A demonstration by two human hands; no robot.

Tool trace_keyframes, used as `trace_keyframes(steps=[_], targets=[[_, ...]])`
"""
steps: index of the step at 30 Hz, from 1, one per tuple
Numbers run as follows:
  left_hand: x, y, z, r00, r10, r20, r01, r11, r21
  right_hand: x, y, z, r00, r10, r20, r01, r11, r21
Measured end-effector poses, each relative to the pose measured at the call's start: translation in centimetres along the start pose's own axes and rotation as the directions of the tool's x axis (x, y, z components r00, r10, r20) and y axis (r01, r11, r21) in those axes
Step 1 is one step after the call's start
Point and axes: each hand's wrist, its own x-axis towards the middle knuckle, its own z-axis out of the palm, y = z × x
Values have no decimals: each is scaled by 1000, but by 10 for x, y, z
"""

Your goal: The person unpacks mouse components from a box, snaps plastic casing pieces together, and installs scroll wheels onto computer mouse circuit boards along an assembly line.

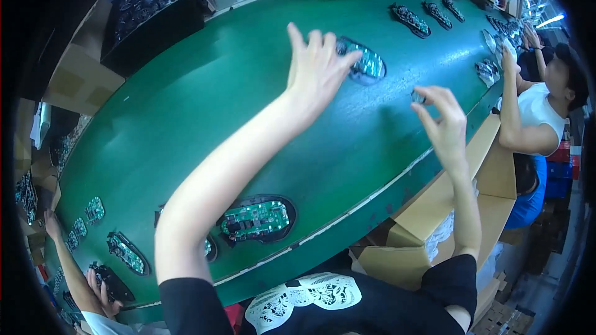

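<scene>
1. Green bench (248, 130) curves across the view; on its far half, right of centre, I find the circuit-board assembly (370, 67), a glinting green board in a dark, elongated shell, slightly blurred.
2. The left hand (315, 65) reaches over from the lower left. Its fingers are spread, with the thumb over the assembly's left end; I cannot tell whether they grip it or only touch it, nor whether it is lifted.
3. The right hand (444, 115) hangs just beside it, to the right, thumb and forefinger nearly together on a small round part (418, 96), too small for me to identify.
4. I judge the step in hand to be positioning the assembly with the left hand while the right keeps the small part ready.
5. From here, I think the next move calls for a steady left hold and a careful pinch, bringing part and board together without scraping the exposed components.
6. Nearer the wearer lies another board in a black shell (261, 218), partly behind the left forearm. An open cardboard box (410, 220) stands below the right forearm, beside the bench.
</scene>
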Motion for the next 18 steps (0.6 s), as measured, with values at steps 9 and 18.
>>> trace_keyframes(steps=[9,18], targets=[[25,-10,-42,983,-169,-78,159,980,-119,-3,11,12,995,19,95,-27,996,89],[-181,-5,-198,801,-126,585,269,949,-164,-16,-16,14,970,-54,235,18,988,153]])
